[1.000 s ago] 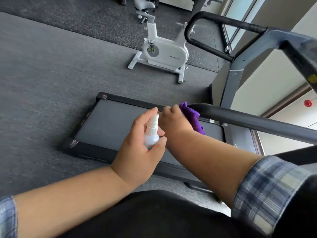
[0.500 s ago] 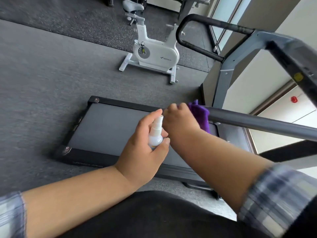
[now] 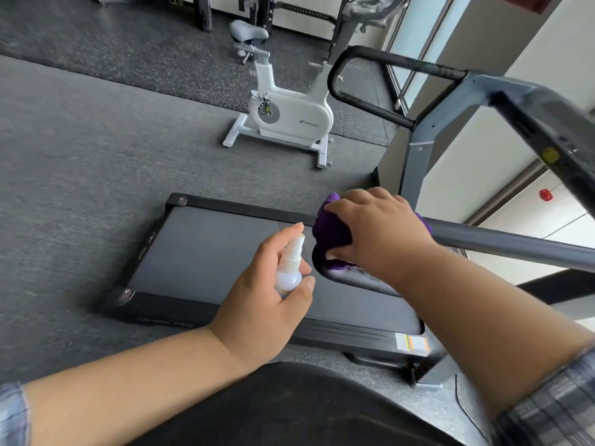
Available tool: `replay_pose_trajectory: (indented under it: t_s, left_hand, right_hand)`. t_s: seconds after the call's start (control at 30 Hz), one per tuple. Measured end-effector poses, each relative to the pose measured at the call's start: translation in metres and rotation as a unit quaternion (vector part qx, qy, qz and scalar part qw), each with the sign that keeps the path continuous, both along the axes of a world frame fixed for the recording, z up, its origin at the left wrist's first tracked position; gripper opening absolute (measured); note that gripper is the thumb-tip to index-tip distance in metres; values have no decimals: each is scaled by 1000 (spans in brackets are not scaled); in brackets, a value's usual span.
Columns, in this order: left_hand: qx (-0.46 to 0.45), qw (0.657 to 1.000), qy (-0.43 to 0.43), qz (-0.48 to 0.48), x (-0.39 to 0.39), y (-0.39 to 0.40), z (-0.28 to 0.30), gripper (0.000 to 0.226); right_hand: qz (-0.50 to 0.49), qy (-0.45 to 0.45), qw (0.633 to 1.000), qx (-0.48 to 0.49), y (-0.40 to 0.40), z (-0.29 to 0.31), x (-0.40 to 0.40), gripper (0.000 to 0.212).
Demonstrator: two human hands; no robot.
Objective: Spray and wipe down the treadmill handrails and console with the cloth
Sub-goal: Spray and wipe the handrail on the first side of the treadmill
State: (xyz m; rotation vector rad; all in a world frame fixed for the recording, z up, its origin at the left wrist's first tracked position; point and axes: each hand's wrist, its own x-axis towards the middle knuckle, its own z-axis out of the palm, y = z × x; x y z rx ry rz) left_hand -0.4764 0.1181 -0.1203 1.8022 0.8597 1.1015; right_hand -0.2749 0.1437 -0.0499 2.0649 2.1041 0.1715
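A person cleans a treadmill in a gym; the right hand clamps a purple cloth over the rounded end of the near handrail, fingers curled around cloth and bar; the rail's long axis runs from that hand toward four o'clock, so the unwiped length lies back along the forearm; the left hand, just beside at eight o'clock, grips a small white spray bottle, forefinger atop the nozzle, aimed toward one o'clock; a white exercise bike stands at twelve.
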Motion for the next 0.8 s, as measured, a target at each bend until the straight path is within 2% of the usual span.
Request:
replay_pose_trajectory:
  t_s: [0.2, 0.33, 0.47, 0.63, 0.8]
  left_hand:
    - [23, 1000, 7, 5, 15, 3, 12, 77]
    - [39, 999, 25, -4, 25, -5, 14, 84]
    - [46, 998, 48, -10, 34, -12, 15, 86]
    - [50, 997, 53, -12, 55, -24, 24, 86]
    - [44, 996, 72, -10, 80, -41, 30, 76]
  right_hand:
    - [-15, 4, 994, 106, -3, -20, -12, 66]
    - [-10, 30, 992, 120, -4, -22, -4, 52]
    - [-24, 65, 983, 171, -12, -26, 8, 47]
    - [-42, 122, 970, 205, -22, -25, 31, 49]
    - [-65, 167, 955, 235, -41, -24, 68, 50]
